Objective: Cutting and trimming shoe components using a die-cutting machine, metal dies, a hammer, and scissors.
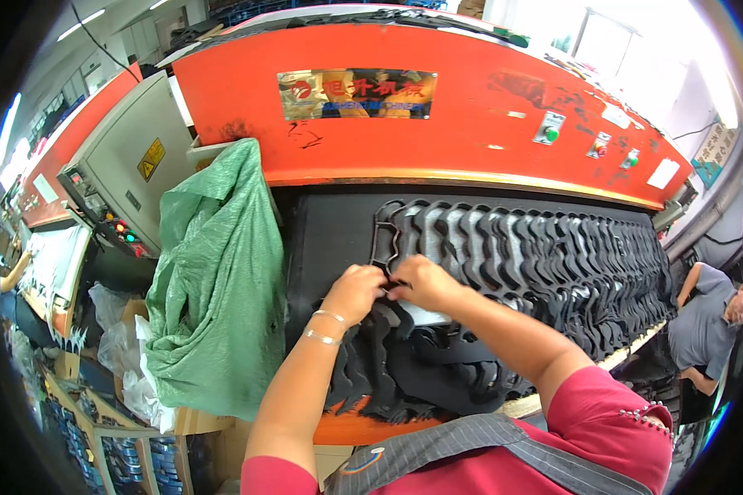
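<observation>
My left hand (pixel 355 293), with bracelets at its wrist, meets my right hand (pixel 423 285) over the left end of a black sheet cut into wavy strips (pixel 570 256). The fingers of both hands are pinched close together. Whatever lies between the fingertips is too small and hidden to name. Just beyond them is a narrow wavy-edged frame (pixel 375 241), which looks like a cutting die. Below my right hand a pale flat patch (pixel 423 315) shows. Loose black offcuts (pixel 376 355) lie heaped on the near side, below my hands.
A large orange machine (pixel 470 99) with buttons spans the far side of the black bed (pixel 326 239). Green woven sheeting (pixel 215 289) hangs at the left, before a grey control cabinet (pixel 128 153). Another person (pixel 706 322) is at the far right. Shelves (pixel 132 462) stand lower left.
</observation>
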`<action>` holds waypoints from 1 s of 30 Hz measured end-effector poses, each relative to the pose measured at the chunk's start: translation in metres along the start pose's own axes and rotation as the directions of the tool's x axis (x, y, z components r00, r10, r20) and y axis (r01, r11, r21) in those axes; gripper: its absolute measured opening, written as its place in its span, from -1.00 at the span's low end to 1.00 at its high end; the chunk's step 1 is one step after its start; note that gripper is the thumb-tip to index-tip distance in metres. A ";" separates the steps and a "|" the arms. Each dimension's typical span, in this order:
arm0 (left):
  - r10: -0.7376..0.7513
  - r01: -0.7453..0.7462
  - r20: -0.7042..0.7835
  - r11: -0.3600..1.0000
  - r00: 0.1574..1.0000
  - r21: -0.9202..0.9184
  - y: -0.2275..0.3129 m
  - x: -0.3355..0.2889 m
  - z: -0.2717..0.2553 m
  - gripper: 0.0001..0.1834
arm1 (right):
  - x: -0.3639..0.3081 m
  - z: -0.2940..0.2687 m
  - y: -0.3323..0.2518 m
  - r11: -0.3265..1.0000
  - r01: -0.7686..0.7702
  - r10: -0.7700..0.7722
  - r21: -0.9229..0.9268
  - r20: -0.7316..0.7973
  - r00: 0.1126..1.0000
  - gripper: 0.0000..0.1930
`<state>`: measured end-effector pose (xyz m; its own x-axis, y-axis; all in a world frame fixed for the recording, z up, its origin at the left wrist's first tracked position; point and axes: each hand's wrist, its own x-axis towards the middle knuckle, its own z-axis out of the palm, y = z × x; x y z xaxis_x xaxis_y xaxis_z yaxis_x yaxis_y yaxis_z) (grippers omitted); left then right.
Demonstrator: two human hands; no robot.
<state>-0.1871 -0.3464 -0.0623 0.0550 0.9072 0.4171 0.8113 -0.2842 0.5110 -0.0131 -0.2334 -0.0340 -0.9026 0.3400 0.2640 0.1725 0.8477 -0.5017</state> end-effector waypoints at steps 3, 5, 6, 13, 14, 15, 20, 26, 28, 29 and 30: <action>0.003 0.000 0.090 1.000 0.996 -0.029 -0.004 0.006 0.002 -0.84 | -0.020 0.032 0.002 0.988 0.021 -0.042 -0.150 -0.135 0.990 -0.78; -0.018 0.018 0.162 1.000 0.987 0.005 0.001 0.010 -0.003 -0.87 | -0.024 0.043 0.002 0.985 0.019 -0.050 -0.170 -0.175 0.983 -0.83; -0.033 0.024 0.215 0.999 0.976 0.046 0.002 0.014 -0.006 -0.89 | -0.023 0.043 0.002 0.991 0.025 -0.054 -0.131 -0.216 0.975 -0.84; 0.179 -0.164 0.092 0.975 0.980 -0.152 -0.019 0.024 -0.006 -0.95 | 0.000 0.018 0.003 0.999 0.040 -0.030 0.032 -0.284 0.958 -0.89; 0.113 -0.119 -0.041 0.960 0.993 -0.255 -0.020 0.034 -0.013 -0.95 | 0.008 0.004 -0.002 0.999 0.041 -0.034 0.015 -0.336 0.941 -0.91; 0.023 -0.079 -0.155 0.926 0.988 -0.368 -0.005 0.051 -0.033 -0.95 | 0.025 -0.022 -0.015 0.997 -0.046 0.028 -0.054 -0.300 0.954 -0.96; -0.210 0.175 -0.024 0.869 0.977 -0.463 -0.019 0.029 -0.022 -0.37 | 0.017 -0.021 -0.004 0.991 0.000 0.023 0.132 -0.170 0.985 -0.87; -0.200 0.200 -0.105 0.980 0.974 -0.016 -0.026 0.013 -0.002 -0.51 | -0.009 -0.038 0.010 0.789 -0.289 0.483 0.542 -0.257 0.837 -0.90; -0.111 0.131 -0.118 0.975 0.987 0.178 -0.026 0.022 -0.005 -0.64 | -0.034 -0.078 0.020 0.621 0.043 0.427 0.782 -0.385 0.818 -0.92; -0.137 0.155 -0.110 0.971 0.985 0.180 -0.029 0.022 -0.004 -0.64 | -0.049 -0.096 0.013 0.603 0.133 0.385 0.787 -0.432 0.815 -0.90; -0.136 0.154 -0.109 0.972 0.985 0.178 -0.025 0.023 -0.001 -0.64 | -0.066 -0.108 0.010 0.629 0.201 0.332 0.751 -0.493 0.804 -0.86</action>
<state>-0.2071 -0.3191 -0.0649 -0.1194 0.8982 0.4230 0.9006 -0.0813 0.4270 0.0912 -0.2036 0.0330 -0.4741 0.7558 0.4517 -0.3686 0.2955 -0.8814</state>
